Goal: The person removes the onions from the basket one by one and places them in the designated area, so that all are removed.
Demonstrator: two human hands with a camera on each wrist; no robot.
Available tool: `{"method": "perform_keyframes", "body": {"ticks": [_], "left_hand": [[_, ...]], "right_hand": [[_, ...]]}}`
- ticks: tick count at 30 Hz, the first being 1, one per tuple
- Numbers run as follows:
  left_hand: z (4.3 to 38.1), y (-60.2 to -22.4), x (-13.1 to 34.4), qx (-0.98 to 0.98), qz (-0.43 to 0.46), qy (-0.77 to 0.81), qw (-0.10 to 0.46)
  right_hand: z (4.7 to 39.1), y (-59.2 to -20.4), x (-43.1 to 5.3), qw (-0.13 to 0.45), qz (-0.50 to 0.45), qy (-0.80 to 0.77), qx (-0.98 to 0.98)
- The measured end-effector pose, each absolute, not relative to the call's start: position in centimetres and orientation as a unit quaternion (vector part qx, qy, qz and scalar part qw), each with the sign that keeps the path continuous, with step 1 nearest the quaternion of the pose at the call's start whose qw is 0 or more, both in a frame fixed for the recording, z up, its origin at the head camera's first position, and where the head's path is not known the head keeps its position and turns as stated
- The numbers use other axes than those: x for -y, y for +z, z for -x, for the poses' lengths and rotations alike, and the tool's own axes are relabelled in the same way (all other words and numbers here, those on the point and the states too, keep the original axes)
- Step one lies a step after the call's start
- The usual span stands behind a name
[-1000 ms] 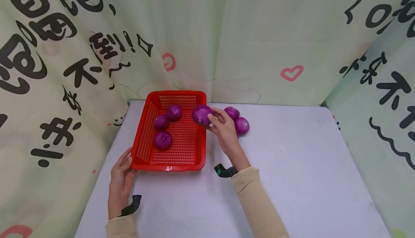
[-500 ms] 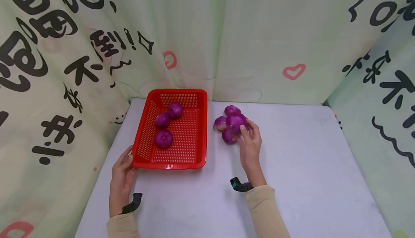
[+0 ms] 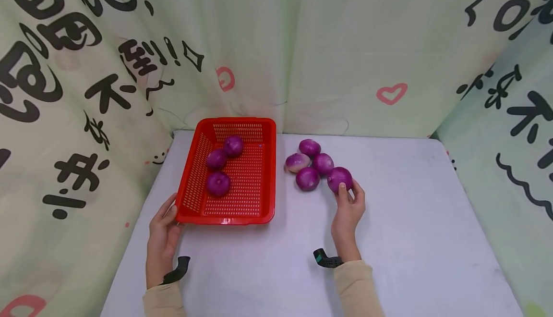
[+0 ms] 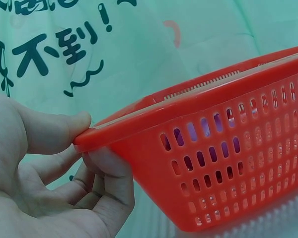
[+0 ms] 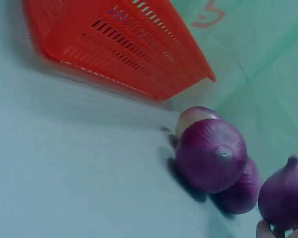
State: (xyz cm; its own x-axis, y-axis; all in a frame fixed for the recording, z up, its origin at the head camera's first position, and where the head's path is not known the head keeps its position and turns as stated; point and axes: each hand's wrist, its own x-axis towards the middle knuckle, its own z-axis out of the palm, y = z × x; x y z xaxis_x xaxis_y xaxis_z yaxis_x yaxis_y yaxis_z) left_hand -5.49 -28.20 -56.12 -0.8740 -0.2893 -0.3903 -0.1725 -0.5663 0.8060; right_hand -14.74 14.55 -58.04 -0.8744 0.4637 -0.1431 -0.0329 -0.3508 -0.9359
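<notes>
A red plastic basket (image 3: 250,206) with slotted walls stands on the left of the table, three purple onions (image 3: 218,184) inside it. My left hand (image 3: 162,240) pinches the rim at its near left corner, thumb on top and fingers beneath, as the left wrist view (image 4: 84,134) shows. Right of the basket, several more purple onions (image 3: 307,178) lie in a close group. At the near right of that group, my right hand (image 3: 349,211) holds another onion (image 3: 339,179) between thumb and fingers; in the right wrist view only its fingertips show under this onion (image 5: 287,196).
The table (image 3: 414,221) has a pale cover. A printed curtain (image 3: 345,57) hangs behind its far edge and along both sides. Black wrist mounts (image 3: 327,259) sit on both wrists.
My right hand has carried its onion from over the basket's right rim, across the group, to the near right of the other onions. My left hand stays on the basket corner.
</notes>
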Motion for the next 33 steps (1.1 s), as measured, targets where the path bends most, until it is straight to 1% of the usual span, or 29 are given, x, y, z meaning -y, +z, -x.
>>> {"method": "perform_keyframes", "body": {"ticks": [7, 15, 17, 21, 27, 33], "left_hand": [[5.6, -56.3, 28.1, 0.47, -0.254, -0.844, 0.037], [5.6, -56.4, 28.2, 0.456, -0.253, -0.852, 0.032], [5.6, -56.4, 28.2, 0.461, -0.252, -0.85, 0.03], [5.5, -56.4, 28.3, 0.466, -0.246, -0.85, 0.029], [5.3, -56.4, 28.5, 0.468, -0.236, -0.851, 0.033], [5.4, -56.3, 28.5, 0.464, -0.235, -0.854, 0.031]], "right_hand": [[15.0, -59.7, -13.7, 0.183, 0.286, 0.708, 0.619], [15.8, -60.6, -11.9, 0.244, 0.309, 0.632, 0.667], [16.0, -60.5, -11.6, 0.251, 0.314, 0.625, 0.669], [16.4, -60.5, -11.0, 0.239, 0.322, 0.625, 0.67], [16.4, -60.3, -10.6, 0.209, 0.309, 0.634, 0.678], [16.3, -60.3, -10.5, 0.204, 0.29, 0.632, 0.689]]}}
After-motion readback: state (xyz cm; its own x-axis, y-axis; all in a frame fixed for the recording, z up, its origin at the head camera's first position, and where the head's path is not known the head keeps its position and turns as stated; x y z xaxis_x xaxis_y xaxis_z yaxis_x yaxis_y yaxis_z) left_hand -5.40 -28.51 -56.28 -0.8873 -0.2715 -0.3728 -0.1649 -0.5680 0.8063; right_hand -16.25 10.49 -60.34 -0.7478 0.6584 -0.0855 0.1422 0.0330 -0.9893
